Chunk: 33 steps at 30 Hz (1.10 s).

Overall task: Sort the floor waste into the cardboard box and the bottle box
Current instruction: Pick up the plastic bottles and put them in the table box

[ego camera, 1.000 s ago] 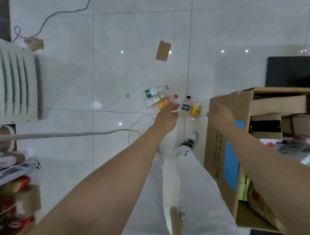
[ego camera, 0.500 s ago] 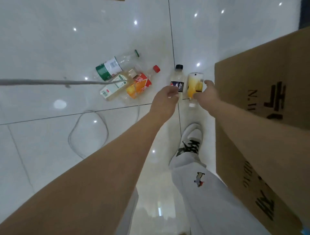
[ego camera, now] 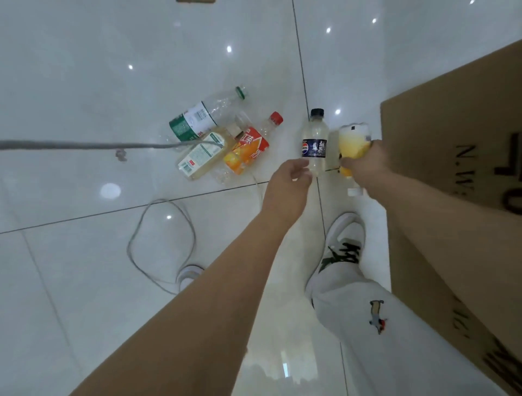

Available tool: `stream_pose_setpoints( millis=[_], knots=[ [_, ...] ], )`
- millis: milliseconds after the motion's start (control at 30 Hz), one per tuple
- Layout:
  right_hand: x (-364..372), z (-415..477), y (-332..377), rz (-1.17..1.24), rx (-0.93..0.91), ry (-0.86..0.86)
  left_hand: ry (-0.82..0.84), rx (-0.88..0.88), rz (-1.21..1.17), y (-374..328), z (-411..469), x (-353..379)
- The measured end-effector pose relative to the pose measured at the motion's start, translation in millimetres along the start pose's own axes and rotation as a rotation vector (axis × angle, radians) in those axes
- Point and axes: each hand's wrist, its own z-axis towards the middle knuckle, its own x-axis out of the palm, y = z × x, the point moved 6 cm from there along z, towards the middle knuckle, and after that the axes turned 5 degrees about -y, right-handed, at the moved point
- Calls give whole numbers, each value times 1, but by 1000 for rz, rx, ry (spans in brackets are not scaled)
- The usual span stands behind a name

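Several plastic bottles lie on the white tiled floor. My right hand grips a yellow-labelled bottle beside the tall cardboard box. My left hand reaches the base of a clear bottle with a dark blue label; its fingertips touch the bottle and curl toward it. Further left lie a green-labelled bottle, a pale-labelled bottle and an orange-labelled, red-capped bottle, bunched together.
A grey cable loops on the floor at my left, and a grey cord stretches across from the left edge. My shoe and trouser leg stand close to the box. A cardboard piece shows at the top edge.
I have bent down, so the bottles fill more of the view. My right hand has closed round the yellow bottle, and my left hand has reached the blue-labelled bottle.
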Motion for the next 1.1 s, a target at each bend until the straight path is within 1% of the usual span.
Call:
stream_pose_setpoints(
  millis=[100,167,267,333,400,467,567,667,767,867,1000,1100],
  knots=[
    [-62,-78,23,131,-25,17,-29,-30,-9,-42,-63,-16],
    [-123,-151,45,194,-72,27,-30,-28,-17,-87,-125,-29],
    [-237,-275,81,292,-145,6,-13,-3,-60,-174,-229,-52],
    [-318,-355,104,373,-199,-40,-33,30,-111,-245,-298,-72],
    [-396,-430,125,465,-265,-97,-56,139,-181,-316,-369,-90],
    [-472,-502,139,558,-336,-180,-8,266,-223,-385,-442,-99],
    [-540,-571,145,685,-406,-258,99,383,-224,-455,-517,-94],
    [-606,-630,135,839,-431,-362,203,511,-205,-517,-595,-78],
    [-657,-671,117,980,-448,-453,301,631,-162,-558,-653,-52],
    [-695,-701,90,1073,-478,-558,385,731,-102,-574,-702,-21],
    [-730,-719,37,1176,-463,-634,492,761,-39,-566,-744,31],
    [-749,-717,-9,1201,-443,-664,550,757,20,-552,-764,79]
  ],
)
